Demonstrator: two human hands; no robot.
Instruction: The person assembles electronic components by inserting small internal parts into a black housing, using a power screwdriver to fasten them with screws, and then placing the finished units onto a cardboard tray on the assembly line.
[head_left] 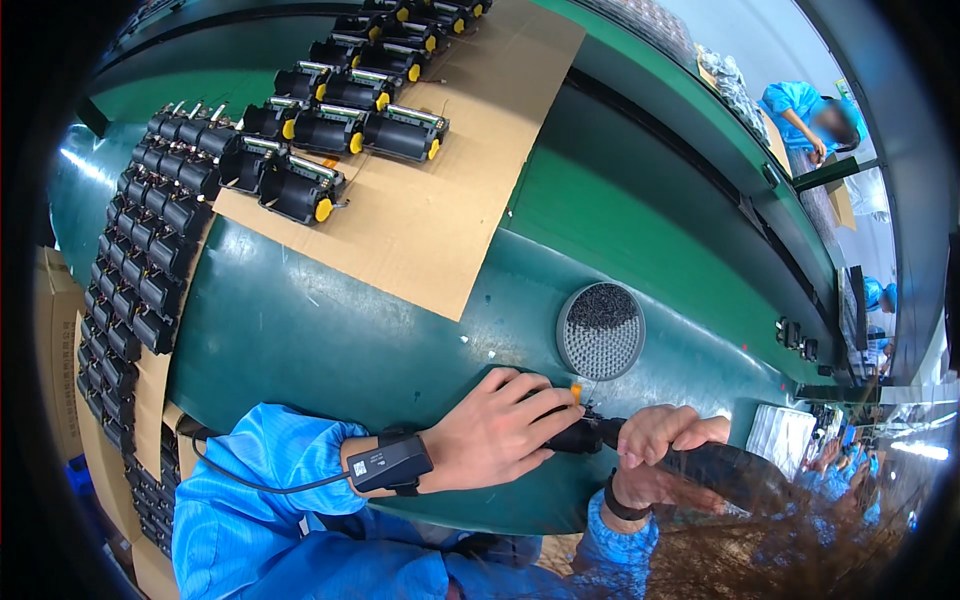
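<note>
Hands (500, 425) (665, 432) clasp glossy black cylindrical part (578, 436).

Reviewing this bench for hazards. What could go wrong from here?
1. The left hand covers the small black part right where the tool in the right hand meets it; a slip could hit a finger.
2. The round screw tray sits close behind the hands; a bump may spill it.
3. The wrist cable trails off the table edge and could snag.
</note>
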